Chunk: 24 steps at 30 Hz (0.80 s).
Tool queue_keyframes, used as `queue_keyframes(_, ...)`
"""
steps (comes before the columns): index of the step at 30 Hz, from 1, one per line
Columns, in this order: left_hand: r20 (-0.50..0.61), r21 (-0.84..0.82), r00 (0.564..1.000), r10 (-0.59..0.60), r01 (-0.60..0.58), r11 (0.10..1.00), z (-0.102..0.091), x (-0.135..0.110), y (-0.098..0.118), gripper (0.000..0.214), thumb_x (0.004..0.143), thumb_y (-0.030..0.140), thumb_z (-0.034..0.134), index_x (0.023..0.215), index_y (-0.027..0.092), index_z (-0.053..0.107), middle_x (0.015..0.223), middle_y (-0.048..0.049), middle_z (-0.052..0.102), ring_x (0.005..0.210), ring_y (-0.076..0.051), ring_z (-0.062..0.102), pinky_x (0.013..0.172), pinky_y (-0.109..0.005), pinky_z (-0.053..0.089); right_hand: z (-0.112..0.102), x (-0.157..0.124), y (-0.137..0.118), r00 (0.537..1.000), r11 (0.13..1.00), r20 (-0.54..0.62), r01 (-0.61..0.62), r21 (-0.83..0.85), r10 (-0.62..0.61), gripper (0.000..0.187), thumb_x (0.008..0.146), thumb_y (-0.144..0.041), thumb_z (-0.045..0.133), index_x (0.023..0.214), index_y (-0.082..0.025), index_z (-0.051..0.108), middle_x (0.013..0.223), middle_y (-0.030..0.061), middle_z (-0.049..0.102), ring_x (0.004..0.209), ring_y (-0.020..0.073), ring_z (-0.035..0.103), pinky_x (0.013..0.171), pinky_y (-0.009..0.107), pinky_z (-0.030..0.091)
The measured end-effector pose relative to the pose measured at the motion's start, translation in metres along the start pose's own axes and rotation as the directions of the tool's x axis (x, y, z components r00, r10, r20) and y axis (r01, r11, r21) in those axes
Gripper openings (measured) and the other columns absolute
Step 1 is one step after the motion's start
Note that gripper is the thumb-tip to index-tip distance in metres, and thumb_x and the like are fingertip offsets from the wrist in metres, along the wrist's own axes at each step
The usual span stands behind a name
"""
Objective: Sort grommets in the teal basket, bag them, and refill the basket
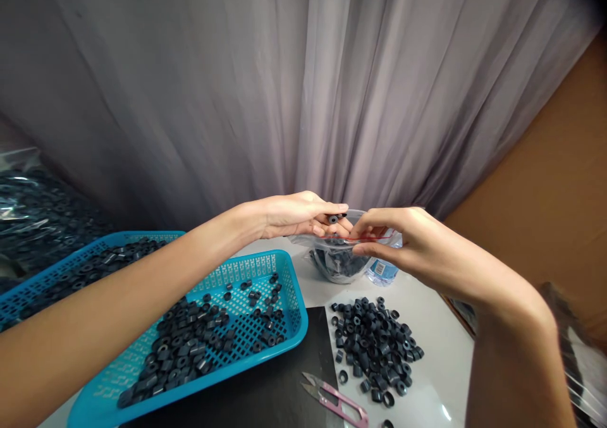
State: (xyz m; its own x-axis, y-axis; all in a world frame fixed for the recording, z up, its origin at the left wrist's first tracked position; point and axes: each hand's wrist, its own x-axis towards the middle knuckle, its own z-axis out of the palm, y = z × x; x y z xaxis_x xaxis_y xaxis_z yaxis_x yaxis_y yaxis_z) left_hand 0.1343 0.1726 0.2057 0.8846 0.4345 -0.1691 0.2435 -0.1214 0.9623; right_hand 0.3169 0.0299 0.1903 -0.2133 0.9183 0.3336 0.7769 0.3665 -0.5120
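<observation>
Pinching a small dark ring [333,218] between fingertips, the left hand [294,214] hovers above the mouth of a clear plastic bag [339,260] at the far middle of the table [441,327]. The right hand [403,241] clamps the bag's rim, holding it open; rings fill the bag. Near right, loose rings [374,342] lie heaped. Near left, a blue basket [265,276] holds more. Pink snips [339,403] lie nearest.

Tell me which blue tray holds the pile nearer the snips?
The nearer blue mesh tray, lying beside the loose rings and the pink thread snips. The other blue tray lies farther left, behind the left forearm.
</observation>
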Motion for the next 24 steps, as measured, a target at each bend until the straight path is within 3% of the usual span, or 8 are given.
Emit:
queue_keyframes(12,0.044,-0.001,0.999,-0.006,0.006,1.0,-0.003,0.003,-0.004,0.036,0.099,0.043,0.063,0.101,0.012,0.079,0.109,-0.0124,0.078,0.097,-0.016,0.07,0.09,-0.028,0.051,-0.001,-0.002,0.003,1.0,1.0,-0.002,0.02,-0.012,-0.02,0.008,0.094,-0.029,0.066,0.096,-0.023,0.071,0.095,0.0008,0.075,0.088,0.0191,0.066,0.077,0.029,0.049)
queue_keyframes(17,-0.057,0.136,0.998,-0.004,0.012,0.991,0.001,0.005,-0.003,0.05,0.105,0.052,0.046,0.129,0.013,0.067,0.138,-0.017,0.067,0.113,-0.023,0.069,0.09,-0.032,0.053,-0.001,-0.001,0.004,0.999,0.999,0.001,0.032,-0.027,-0.032,0.008,0.095,-0.029,0.065,0.094,-0.023,0.071,0.091,0.0005,0.074,0.084,0.0184,0.066,0.073,0.029,0.049)
queue_keyframes(20,-0.16,0.344,0.983,0.094,-0.034,0.938,0.008,-0.001,0.005,0.045,0.106,0.047,0.043,0.132,0.017,0.065,0.144,-0.0153,0.062,0.116,-0.025,0.068,0.077,-0.03,0.055,0.001,-0.002,0.003,0.999,0.999,-0.024,0.032,-0.021,-0.033,0.009,0.095,-0.029,0.065,0.096,-0.024,0.072,0.091,0.0002,0.074,0.084,0.0178,0.066,0.075,0.029,0.049)
queue_keyframes(22,-0.176,0.509,0.957,0.229,-0.111,0.854,0.015,-0.011,0.013,0.039,0.104,0.044,0.049,0.12,0.018,0.072,0.131,-0.0123,0.069,0.103,-0.023,0.071,0.072,-0.029,0.054,0.002,-0.002,0.004,0.999,0.999,-0.032,0.04,-0.016,-0.04,0.009,0.095,-0.03,0.066,0.095,-0.024,0.072,0.091,0.0,0.074,0.084,0.018,0.066,0.076,0.03,0.05)
queue_keyframes(24,-0.174,0.636,0.898,0.404,-0.21,0.742,0.021,-0.026,0.017,0.033,0.102,0.042,0.053,0.107,0.018,0.075,0.113,-0.0081,0.074,0.091,-0.019,0.07,0.073,-0.028,0.053,0.003,-0.002,0.006,0.998,0.999,-0.037,0.051,-0.016,-0.051,0.01,0.094,-0.033,0.067,0.094,-0.025,0.073,0.09,0.0002,0.074,0.083,0.0183,0.066,0.075,0.03,0.05)
